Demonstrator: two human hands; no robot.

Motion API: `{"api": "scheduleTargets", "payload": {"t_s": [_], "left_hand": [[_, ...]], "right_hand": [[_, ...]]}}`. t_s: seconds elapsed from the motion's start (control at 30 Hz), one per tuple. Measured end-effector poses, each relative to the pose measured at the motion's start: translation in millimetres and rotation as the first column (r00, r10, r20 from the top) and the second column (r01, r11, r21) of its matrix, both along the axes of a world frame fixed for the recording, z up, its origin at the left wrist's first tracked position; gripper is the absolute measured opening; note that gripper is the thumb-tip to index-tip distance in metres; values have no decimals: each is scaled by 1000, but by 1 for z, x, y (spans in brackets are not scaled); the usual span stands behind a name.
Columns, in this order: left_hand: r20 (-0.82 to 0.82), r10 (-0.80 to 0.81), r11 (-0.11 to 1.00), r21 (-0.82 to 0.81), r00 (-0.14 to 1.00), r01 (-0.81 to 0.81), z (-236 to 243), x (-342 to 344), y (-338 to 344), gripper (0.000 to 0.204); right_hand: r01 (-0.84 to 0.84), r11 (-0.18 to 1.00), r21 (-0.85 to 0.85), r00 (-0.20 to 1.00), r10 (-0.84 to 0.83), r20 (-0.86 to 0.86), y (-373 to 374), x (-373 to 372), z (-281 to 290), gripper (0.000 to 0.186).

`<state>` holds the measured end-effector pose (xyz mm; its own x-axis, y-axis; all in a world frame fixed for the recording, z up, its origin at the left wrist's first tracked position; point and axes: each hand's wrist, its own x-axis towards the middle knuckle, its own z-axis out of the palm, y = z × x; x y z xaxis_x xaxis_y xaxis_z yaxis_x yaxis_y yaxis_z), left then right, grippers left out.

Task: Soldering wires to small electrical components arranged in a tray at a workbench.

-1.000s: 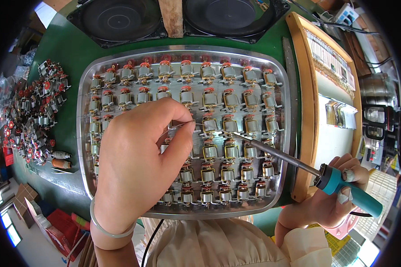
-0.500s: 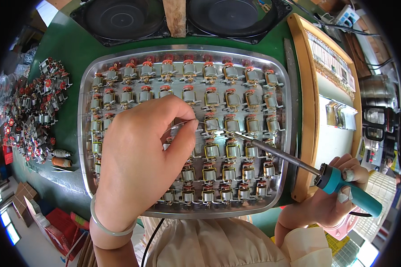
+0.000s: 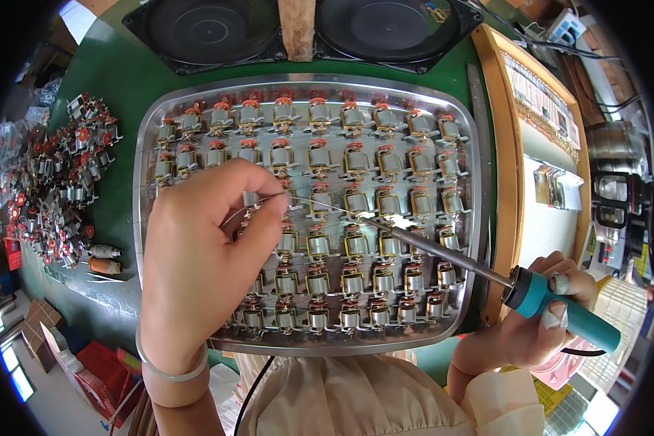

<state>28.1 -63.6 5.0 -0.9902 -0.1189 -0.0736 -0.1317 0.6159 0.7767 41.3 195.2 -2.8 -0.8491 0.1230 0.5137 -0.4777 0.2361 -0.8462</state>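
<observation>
While working over a silver metal tray (image 3: 481, 189) on a green tabletop (image 3: 120, 189), pinches a thin solder wire (image 3: 320, 204) between the thumb and forefinger of the left hand (image 3: 203, 240), tips pressed together on it. Hides most of the other fingers of that hand from sight. Wears a pale bangle (image 3: 171, 374) on the left wrist. Wraps the fingers of the right hand (image 3: 538, 338) around the teal handle of a soldering iron (image 3: 450, 256), with whitish coverings on two fingertips. Points the iron's long shaft leftward over the tray, with the tip near the far end of the wire, above the middle rows; cannot tell, for glare, whether tip and wire touch. Spread across the tray in rows: small metal components (image 3: 356, 247) with silver cylindrical bodies, many topped in red. At left on the tabletop, a heap of similar parts (image 3: 58, 174), with a brown spool (image 3: 105, 266) near its lower end. Beyond the tray, two black round fans (image 3: 208, 30) in angular frames, with a wooden block (image 3: 296, 29) between. To the right, beside the tray, a wood-framed box (image 3: 507, 145).
</observation>
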Motion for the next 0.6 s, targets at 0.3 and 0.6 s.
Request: {"api": "scheduleTargets", "payload": {"t_s": [0.3, 0.6], "left_hand": [[-76, -79, 997, -6, 994, 78, -7, 0, -3, 4], [-71, -88, 995, 30, 994, 90, -6, 1, -2, 3]], "right_hand": [[113, 994, 1, 993, -113, -21, -13, -4, 0, 29], [92, 995, 23, 995, -92, -31, -12, -4, -1, 27]]}}
